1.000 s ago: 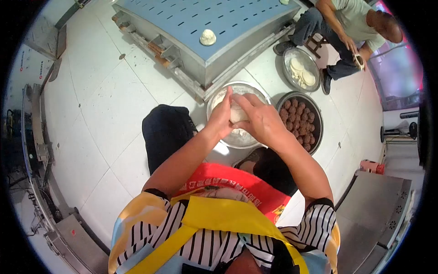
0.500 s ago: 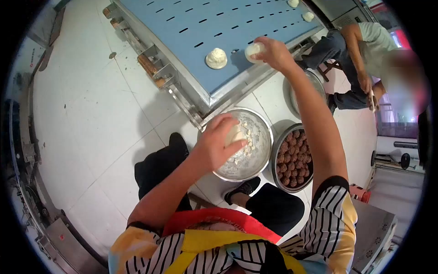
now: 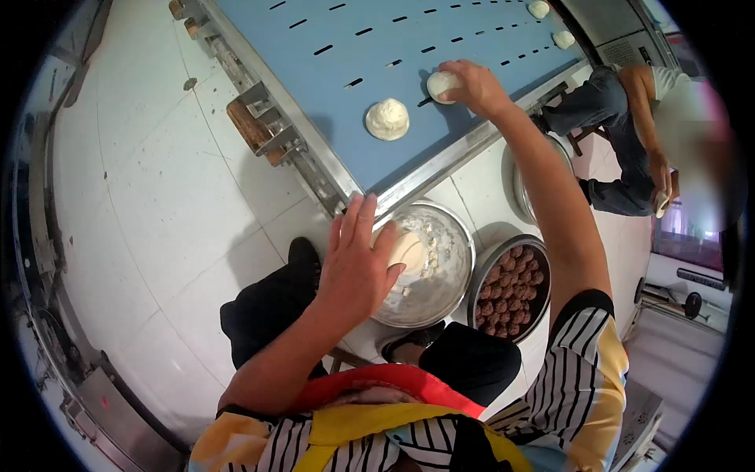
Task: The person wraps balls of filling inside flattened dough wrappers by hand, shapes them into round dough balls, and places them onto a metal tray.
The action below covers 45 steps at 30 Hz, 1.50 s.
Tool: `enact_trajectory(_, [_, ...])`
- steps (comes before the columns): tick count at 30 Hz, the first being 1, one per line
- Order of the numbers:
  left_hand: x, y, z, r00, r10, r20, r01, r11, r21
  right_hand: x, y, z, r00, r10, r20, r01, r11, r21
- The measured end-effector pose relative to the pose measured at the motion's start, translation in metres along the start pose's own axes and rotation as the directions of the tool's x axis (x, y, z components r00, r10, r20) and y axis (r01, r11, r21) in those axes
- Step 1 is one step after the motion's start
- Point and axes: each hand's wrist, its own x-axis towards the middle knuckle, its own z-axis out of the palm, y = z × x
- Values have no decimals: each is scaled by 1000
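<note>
On the blue slotted tabletop (image 3: 346, 86), my right hand (image 3: 476, 90) has its fingers round a white dough ball (image 3: 443, 86). Another dough ball (image 3: 387, 119), with a rough peak, sits to its left. My left hand (image 3: 354, 256) is spread over the left rim of a metal bowl (image 3: 452, 271) and holds nothing. Inside that bowl lie a smooth lump of dough (image 3: 408, 252), partly behind my left fingers, and small scraps. Beside it stands a dark-rimmed pan (image 3: 543, 303) with several brown balls (image 3: 507, 287).
Two more dough balls (image 3: 539, 9) rest at the tabletop's far right corner. A seated co-worker (image 3: 633, 134) at the right holds a small pale object. Another metal bowl (image 3: 523, 193) is partly behind my right forearm. Wooden-ended metal brackets (image 3: 255, 130) jut from the table's left side.
My hands have come apart. The right one carried a dough ball up to the tabletop, and my left hand has moved to the bowl's left rim. The view has shifted too.
</note>
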Motion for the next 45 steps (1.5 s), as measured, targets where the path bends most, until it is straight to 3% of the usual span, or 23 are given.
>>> enact_trajectory(6, [10,1,9,1000,2,11,-2,999,37,2,-2,-3,988,-105,112,116,988,-98])
enact_trajectory(12, [12,-2,17,998,-31,51,26,996,91,3,-3,-9,973,-199,117,210,974,-86])
enact_trajectory(15, [15,-3,17,997,-40,67,33,994,108,4,-5,-4,981,-147,129,165,975,-146])
enact_trajectory(21, [13,-4,14,988,-78,137,52,981,184,8,1,-3,954,-245,171,275,943,-186])
enact_trajectory(27, [13,-6,12,987,-78,141,47,977,208,14,-2,5,942,-216,256,283,922,-263])
enact_trajectory(33, [15,-8,12,991,-56,118,32,981,193,1,-17,0,970,-114,213,188,911,-367])
enact_trajectory(36, [11,-8,11,995,-43,90,27,985,169,-4,-30,2,987,160,-7,-158,969,-191])
enact_trajectory(42, [12,-8,11,995,-30,94,15,987,159,15,-18,22,967,233,105,-209,958,-196])
enact_trajectory(45, [12,-7,8,995,-30,92,15,988,154,8,-22,23,974,217,63,-200,958,-204])
